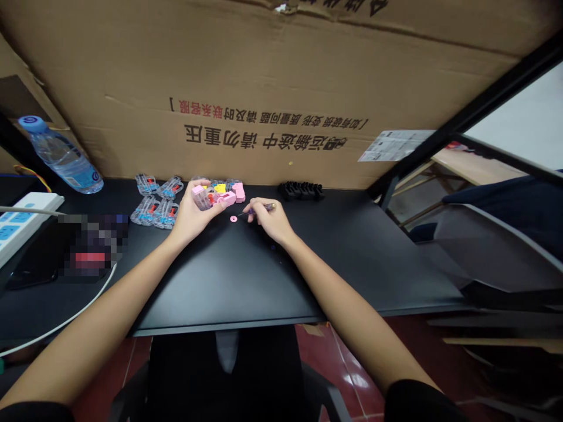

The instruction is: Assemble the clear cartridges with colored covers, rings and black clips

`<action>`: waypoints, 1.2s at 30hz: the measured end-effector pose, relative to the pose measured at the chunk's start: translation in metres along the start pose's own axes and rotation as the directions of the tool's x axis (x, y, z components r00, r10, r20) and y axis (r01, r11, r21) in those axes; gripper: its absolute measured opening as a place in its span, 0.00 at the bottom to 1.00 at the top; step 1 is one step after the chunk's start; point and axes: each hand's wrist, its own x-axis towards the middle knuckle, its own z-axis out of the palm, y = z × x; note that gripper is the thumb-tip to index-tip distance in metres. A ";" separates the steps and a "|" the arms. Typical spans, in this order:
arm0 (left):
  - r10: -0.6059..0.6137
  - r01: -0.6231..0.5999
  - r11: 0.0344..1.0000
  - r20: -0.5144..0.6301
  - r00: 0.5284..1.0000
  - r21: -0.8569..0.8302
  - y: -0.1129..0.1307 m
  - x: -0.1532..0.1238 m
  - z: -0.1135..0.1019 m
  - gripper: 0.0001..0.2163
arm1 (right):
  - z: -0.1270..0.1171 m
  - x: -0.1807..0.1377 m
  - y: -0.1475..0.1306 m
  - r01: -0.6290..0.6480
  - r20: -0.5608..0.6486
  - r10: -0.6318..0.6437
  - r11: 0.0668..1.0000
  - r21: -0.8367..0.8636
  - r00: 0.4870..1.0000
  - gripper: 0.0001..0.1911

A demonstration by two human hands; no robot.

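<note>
My left hand (193, 212) is closed around a clear-and-pink plastic toy part (204, 198), with some red showing inside it. Between the fingers of my right hand (268, 218) is a slim screwdriver (269, 206), its thin shaft slanting left and down. Just off the shaft's tip, a small pink ring (233, 218) lies on the black table (229, 281). Behind my left hand are a pink piece (238, 192) and a yellow piece (220, 188), partly hidden. Several clear plastic parts with red and blue bits (166, 212) lie left of that hand.
A row of black plastic pieces (301, 190) sits at the back, against a large cardboard sheet (264, 70). On the left are a water bottle (65, 158), a white power strip (26, 217) and a white cable (94, 296). A chair (224, 375) stands at the front edge.
</note>
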 end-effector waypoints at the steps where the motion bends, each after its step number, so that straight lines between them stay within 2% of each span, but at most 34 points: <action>1: 0.003 -0.003 1.000 0.002 1.000 0.001 0.000 0.000 0.000 0.34 | 0.004 -0.002 0.000 0.004 0.024 -0.004 1.000 -0.004 1.000 0.18; 7: -0.004 0.004 1.000 0.031 1.000 -0.006 -0.003 0.000 0.001 0.35 | 0.013 -0.005 -0.002 -0.005 0.075 0.005 1.000 0.003 0.997 0.17; 11: -0.005 0.006 1.000 0.035 0.999 -0.013 -0.006 0.001 0.000 0.36 | -0.004 0.001 0.002 -0.017 -0.040 0.014 0.996 -0.083 0.999 0.17; 15: -0.031 0.029 0.999 0.039 0.999 0.040 -0.002 0.001 -0.002 0.34 | -0.029 0.010 0.012 -0.104 -0.170 0.078 0.984 -0.146 0.982 0.19; 17: -0.053 0.048 0.997 0.097 0.994 0.052 0.000 -0.001 -0.001 0.31 | -0.037 0.013 0.015 -0.098 -0.209 0.066 0.984 -0.151 0.976 0.20; 19: -0.089 0.089 0.996 0.207 0.974 0.011 0.000 -0.004 0.000 0.29 | -0.039 0.012 0.012 -0.025 -0.262 -0.004 0.994 -0.106 0.965 0.21; 21: -0.112 0.130 0.991 0.305 0.946 -0.038 -0.002 -0.005 0.002 0.26 | -0.035 0.009 0.005 0.078 -0.331 -0.085 0.996 -0.035 0.940 0.24; 23: -0.107 0.136 0.989 0.348 0.932 -0.061 -0.004 -0.007 0.003 0.24 | -0.025 0.004 -0.004 0.131 -0.367 -0.117 0.991 0.013 0.923 0.27; 27: -0.039 0.054 0.998 0.410 0.911 -0.025 -0.005 -0.008 0.003 0.18 | 0.000 -0.008 -0.014 0.129 -0.229 -0.106 0.988 0.087 0.968 0.28; 29: 0.014 -0.034 0.999 0.482 0.876 0.032 -0.003 -0.008 0.000 0.16 | 0.008 -0.013 -0.015 0.182 -0.206 -0.158 0.978 0.103 0.966 0.27; 33: 0.061 -0.211 0.959 0.585 0.809 0.191 0.003 -0.007 -0.010 0.16 | 0.004 -0.016 -0.013 0.377 -0.273 -0.353 0.925 0.039 0.895 0.28; 36: 0.022 -0.261 0.904 0.573 0.819 0.338 0.009 -0.005 -0.018 0.18 | -0.007 -0.013 -0.013 0.457 -0.250 -0.453 0.888 -0.044 0.856 0.23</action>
